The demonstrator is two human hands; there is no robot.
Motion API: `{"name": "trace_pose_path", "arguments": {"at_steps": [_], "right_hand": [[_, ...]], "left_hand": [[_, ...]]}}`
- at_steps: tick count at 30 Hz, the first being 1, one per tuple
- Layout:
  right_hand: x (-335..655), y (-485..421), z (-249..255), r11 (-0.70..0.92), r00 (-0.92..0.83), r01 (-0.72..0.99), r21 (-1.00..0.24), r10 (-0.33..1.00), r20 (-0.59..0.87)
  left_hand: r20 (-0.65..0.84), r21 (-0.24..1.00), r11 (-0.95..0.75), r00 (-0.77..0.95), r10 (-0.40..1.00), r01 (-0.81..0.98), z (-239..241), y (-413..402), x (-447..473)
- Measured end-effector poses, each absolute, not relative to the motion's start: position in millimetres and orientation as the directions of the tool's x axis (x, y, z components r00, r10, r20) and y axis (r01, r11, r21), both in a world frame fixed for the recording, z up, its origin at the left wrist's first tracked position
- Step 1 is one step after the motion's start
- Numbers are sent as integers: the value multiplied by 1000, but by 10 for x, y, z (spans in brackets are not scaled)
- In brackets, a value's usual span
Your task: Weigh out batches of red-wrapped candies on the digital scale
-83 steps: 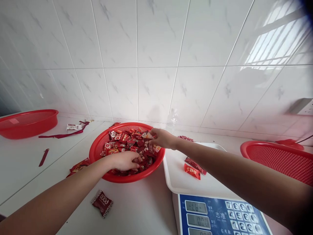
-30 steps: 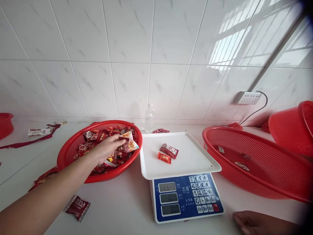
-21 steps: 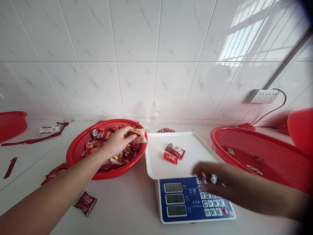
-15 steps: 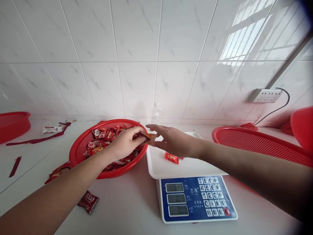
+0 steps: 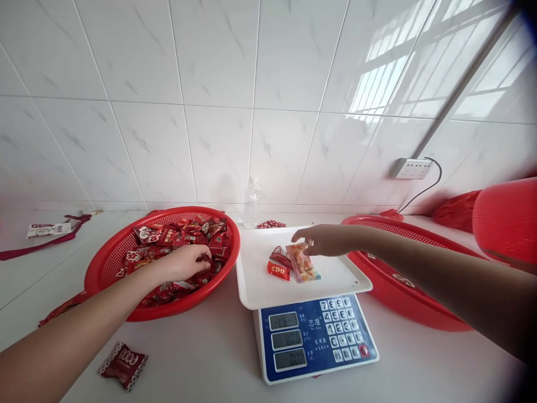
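My left hand [image 5: 188, 263] reaches into the left red basket [image 5: 232, 268], its fingers curled round a dark red wrapped snack [image 5: 204, 261] among many others. My right hand [image 5: 321, 240] hovers over the white scale tray [image 5: 255, 296], fingers apart. Just under its fingertips is a clear, orange-and-pink printed packet [image 5: 302, 264]; whether a fingertip touches it I cannot tell. Beside that packet, on the tray, lie a bright red wrapped snack [image 5: 278, 271] and a darker red one [image 5: 281, 256]. The blue keypad panel [image 5: 314, 336] belongs to the weighing scale.
Another red basket [image 5: 419, 302] stands to the right, behind my forearm. A clear plastic bottle [image 5: 252, 204] is near the tiled wall. A loose dark red packet [image 5: 123, 366] lies in front at left. A socket box [image 5: 411, 168] with a cable is on the wall.
My hands were together over the left basket's edge with a packet between them. Now they are apart: left down in the basket, right over the tray, where the orange-and-pink packet shows. The view has shifted right.
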State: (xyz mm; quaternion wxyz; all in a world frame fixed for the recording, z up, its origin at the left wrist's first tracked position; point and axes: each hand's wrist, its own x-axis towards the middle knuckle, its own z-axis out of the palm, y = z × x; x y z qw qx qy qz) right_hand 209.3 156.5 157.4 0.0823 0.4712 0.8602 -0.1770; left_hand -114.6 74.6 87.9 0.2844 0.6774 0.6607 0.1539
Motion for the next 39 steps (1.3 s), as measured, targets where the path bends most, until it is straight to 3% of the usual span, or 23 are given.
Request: {"name": "trace_pose_path", "arguments": {"at_steps": [4, 7, 9, 11, 16, 22, 25, 27, 29, 30, 32, 34, 39], "right_hand": [[2154, 1496, 1497, 534, -551, 833, -144, 778, -300], [2092, 1422, 1469, 588, -599, 795, -147, 727, -336], [2049, 1389, 1451, 608, -611, 783, -128, 714, -342], [2023, 1370, 1437, 620, -612, 779, -97, 715, -339], [2020, 1312, 1451, 641, -616, 766, -48, 711, -339], [1967, 1220, 1408, 658, -635, 750, -69, 686, -355], [1942, 1222, 1339, 664, -647, 742, -93, 673, -358], [1940, 1236, 1303, 666, -651, 739, -104, 666, -365], [1946, 1255, 1279, 666, -653, 738, -108, 663, -367], [1949, 1263, 1271, 666, -652, 738, -108, 663, -367], [1950, 1276, 1258, 666, -651, 739, -103, 666, -364], [1942, 1280, 1251, 668, -651, 738, -97, 667, -363], [1911, 1268, 1268, 671, -646, 738, -77, 669, -367]], "left_hand": [[9, 526, 35, -47, 999, 850, 1009, 777, -996], [108, 687, -20, -74, 991, 726, 1171, 807, -738], [45, 834, -47, 16, 999, 550, 1220, 852, -516], [-21, 864, -22, 79, 997, 503, 1188, 920, -299], [-58, 644, -40, 101, 993, 764, 927, 1105, 50], [101, 469, -162, 129, 986, 868, 911, 1093, 69], [229, 430, -186, 93, 969, 884, 992, 1010, -161], [295, 468, -175, 34, 955, 866, 1025, 939, -409], [187, 532, -60, -48, 981, 845, 1025, 852, -685], [51, 546, 25, -64, 997, 837, 1012, 805, -815], [-187, 519, 139, -47, 981, 843, 967, 715, -1027], [-328, 457, 159, 0, 945, 875, 913, 646, -1154], [-382, 458, 52, 143, 913, 887, 813, 642, -1191]]}}
